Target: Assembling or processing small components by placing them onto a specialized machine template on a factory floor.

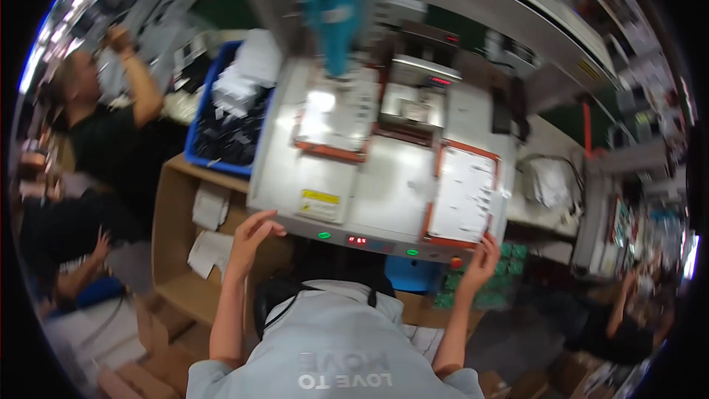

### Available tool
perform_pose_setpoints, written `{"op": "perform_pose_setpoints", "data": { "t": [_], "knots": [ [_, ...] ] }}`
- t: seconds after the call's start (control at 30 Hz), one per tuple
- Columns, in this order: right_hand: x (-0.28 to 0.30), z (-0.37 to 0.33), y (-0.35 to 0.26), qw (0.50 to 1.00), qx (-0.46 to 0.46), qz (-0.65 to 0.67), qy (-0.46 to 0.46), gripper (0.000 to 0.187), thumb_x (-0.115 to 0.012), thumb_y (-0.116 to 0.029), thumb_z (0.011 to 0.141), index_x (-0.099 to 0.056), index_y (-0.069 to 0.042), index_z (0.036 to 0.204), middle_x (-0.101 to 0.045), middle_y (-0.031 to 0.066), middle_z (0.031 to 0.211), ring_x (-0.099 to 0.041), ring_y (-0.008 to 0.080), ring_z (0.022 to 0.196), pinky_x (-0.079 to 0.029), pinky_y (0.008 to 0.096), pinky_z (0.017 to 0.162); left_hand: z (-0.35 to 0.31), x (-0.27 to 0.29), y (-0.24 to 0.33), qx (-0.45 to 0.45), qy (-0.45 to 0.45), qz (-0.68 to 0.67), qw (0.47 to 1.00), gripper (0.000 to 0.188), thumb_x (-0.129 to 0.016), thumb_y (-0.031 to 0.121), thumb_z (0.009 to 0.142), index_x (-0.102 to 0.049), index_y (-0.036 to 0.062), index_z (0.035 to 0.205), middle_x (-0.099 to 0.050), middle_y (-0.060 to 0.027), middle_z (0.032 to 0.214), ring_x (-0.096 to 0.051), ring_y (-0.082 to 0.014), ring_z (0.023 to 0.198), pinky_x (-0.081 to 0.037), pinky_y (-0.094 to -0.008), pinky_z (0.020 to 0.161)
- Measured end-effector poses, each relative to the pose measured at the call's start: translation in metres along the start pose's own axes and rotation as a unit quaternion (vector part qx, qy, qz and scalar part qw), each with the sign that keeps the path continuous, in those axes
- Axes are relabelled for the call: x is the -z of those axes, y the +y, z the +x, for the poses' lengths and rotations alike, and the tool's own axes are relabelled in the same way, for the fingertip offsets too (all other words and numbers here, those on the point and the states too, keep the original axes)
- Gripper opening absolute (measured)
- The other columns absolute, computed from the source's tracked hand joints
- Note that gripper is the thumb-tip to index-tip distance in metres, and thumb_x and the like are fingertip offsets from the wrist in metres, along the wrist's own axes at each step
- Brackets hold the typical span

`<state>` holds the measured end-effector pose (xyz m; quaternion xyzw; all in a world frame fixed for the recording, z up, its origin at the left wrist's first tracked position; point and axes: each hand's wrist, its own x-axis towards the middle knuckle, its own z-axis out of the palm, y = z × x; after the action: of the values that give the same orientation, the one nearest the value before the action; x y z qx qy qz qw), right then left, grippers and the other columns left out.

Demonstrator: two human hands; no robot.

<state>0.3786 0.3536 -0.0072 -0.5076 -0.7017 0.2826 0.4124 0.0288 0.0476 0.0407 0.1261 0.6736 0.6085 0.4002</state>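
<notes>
A benchtop machine (391, 185) with a pale metal top stands in front of me. My left hand (255, 238) is at its front left edge, empty, with the fingers apart. My right hand (480, 262) is by the front right corner of a white plate in an orange-brown frame (464, 192); its fingers look spread, and whether they touch the frame I cannot tell. A second framed white plate (336, 118) lies further back on the left. Above that one hangs a teal cylindrical tool (336, 22), pointing down.
Left of the machine, a blue bin (193, 149) holds black parts and white pieces. An open cardboard box (173, 251) stands below it. Green circuit boards (491, 281) lie under the right front edge. Other people (96, 103) work at far left and right. A grey beam (502, 0) crosses overhead.
</notes>
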Motion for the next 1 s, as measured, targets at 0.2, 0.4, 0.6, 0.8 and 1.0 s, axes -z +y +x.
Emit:
{"op": "perform_pose_setpoints", "data": {
  "t": [0.2,0.4,0.6,0.8,1.0],
  "knots": [
    [-0.01,-0.014,-0.077,0.996,0.026,-0.055,0.065,0.025,-0.055,-0.007,0.094,-0.057,0.004,0.117,-0.06,0.0149,0.113,-0.057,0.0235,0.102,-0.044,0.0356,0.091,-0.02,0.121,-0.141,0.018,0.314,-0.149,0.938,0.028,-0.053,0.021,0.095,-0.056,0.0026,0.117,-0.063,-0.0083,0.092,-0.062,-0.0168,0.077,-0.05,-0.0284,0.073],
    [-0.086,-0.066,-0.147,0.972,0.104,-0.022,-0.211,0.016,-0.054,-0.008,0.094,-0.064,0.002,0.104,-0.065,0.0081,0.094,-0.06,0.0162,0.09,-0.047,0.0286,0.083,-0.109,0.191,-0.302,0.262,0.345,-0.067,0.899,0.036,-0.059,0.014,0.082,-0.058,0.0044,0.116,-0.055,-0.0041,0.083,-0.048,-0.0138,0.066,-0.042,-0.0264,0.054],
    [-0.111,-0.126,-0.082,0.914,-0.256,0.176,-0.261,0.029,-0.049,-0.025,0.099,-0.063,0.0,0.094,-0.065,0.0059,0.084,-0.059,0.0114,0.073,-0.047,0.0245,0.068,-0.155,0.193,-0.393,0.402,0.29,-0.09,0.864,0.07,-0.062,0.019,0.082,-0.028,0.005,0.143,-0.057,-0.0252,0.108,-0.058,-0.033,0.093,-0.05,-0.0477,0.072],
    [-0.064,-0.113,-0.037,0.898,-0.38,0.14,-0.174,0.045,-0.054,-0.048,0.093,-0.062,-0.004,0.093,-0.063,0.005,0.084,-0.059,0.0118,0.073,-0.047,0.0251,0.066,-0.146,0.191,-0.433,0.435,0.14,-0.13,0.88,0.077,-0.062,0.021,0.084,-0.02,-0.001,0.145,-0.055,-0.0255,0.12,-0.058,-0.03,0.104,-0.05,-0.039,0.083],
    [-0.06,-0.121,-0.005,0.856,-0.427,0.262,-0.131,0.035,-0.059,-0.044,0.092,-0.061,-0.009,0.097,-0.063,0.0063,0.096,-0.062,0.0213,0.084,-0.051,0.0334,0.073,-0.135,0.156,-0.418,0.369,0.216,-0.143,0.892,0.071,-0.059,0.023,0.084,-0.028,0.0005,0.143,-0.053,-0.0245,0.124,-0.052,-0.0312,0.111,-0.044,-0.0381,0.091]
  ]
}}
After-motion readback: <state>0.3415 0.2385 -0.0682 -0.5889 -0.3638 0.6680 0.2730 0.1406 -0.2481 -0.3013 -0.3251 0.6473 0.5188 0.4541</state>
